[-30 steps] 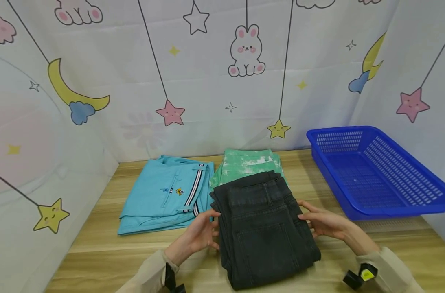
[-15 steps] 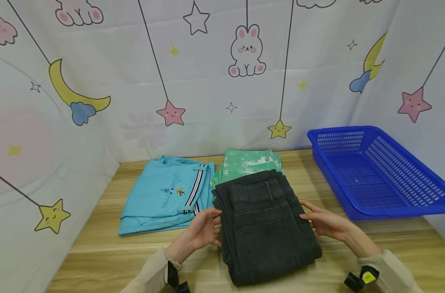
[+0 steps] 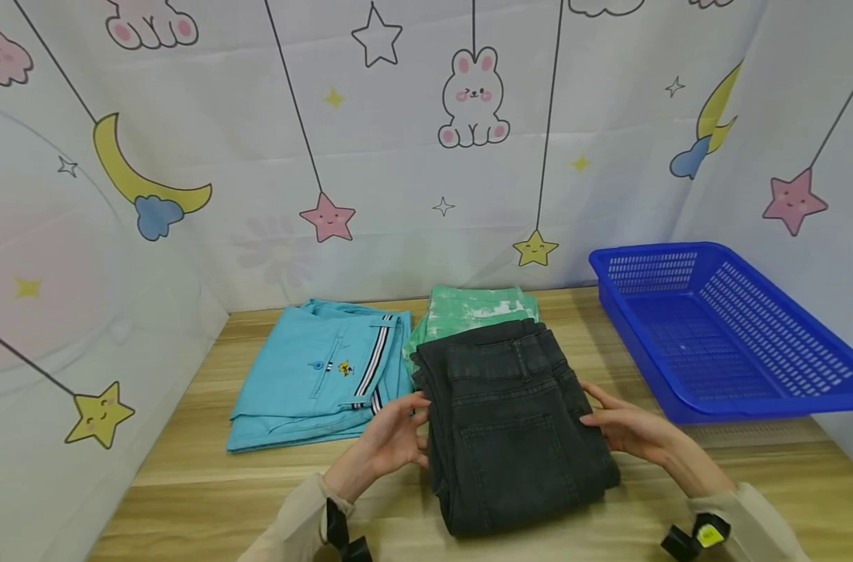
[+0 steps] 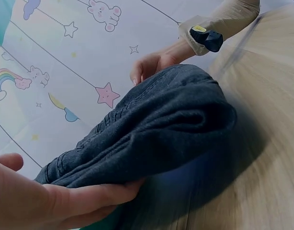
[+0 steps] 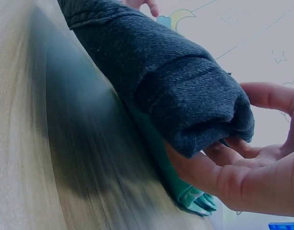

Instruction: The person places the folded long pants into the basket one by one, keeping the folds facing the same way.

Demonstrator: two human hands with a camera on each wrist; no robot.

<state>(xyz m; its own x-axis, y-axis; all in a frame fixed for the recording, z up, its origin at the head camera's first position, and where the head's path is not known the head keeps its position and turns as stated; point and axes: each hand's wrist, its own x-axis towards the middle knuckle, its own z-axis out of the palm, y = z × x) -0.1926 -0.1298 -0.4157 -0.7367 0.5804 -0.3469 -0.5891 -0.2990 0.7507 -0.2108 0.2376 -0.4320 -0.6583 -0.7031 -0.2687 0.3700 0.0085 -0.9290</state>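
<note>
Folded black jeans (image 3: pixel 513 437) are held a little above the table between both hands, back pocket facing up. My left hand (image 3: pixel 391 441) grips their left side; in the left wrist view its fingers (image 4: pixel 96 197) lie under the folded layers. On the opposite side my right hand (image 3: pixel 633 429) holds the edge, thumb above and fingers beneath, as the right wrist view shows. Behind the jeans lies a folded green and white garment (image 3: pixel 478 308), partly covered from sight. Folded light blue trousers (image 3: pixel 314 375) with a striped waistband lie to the left.
A blue plastic basket (image 3: pixel 630 343) with perforated sides stands at the right, nothing visible in it. The wooden table (image 3: pixel 187 499) is backed by a white curtain (image 3: pixel 391 148) printed with stars, moons and rabbits.
Both hands have moved the black jeans slightly away from me and to the right, now covering a bit more of the green garment. The trousers and basket have stayed in place.
</note>
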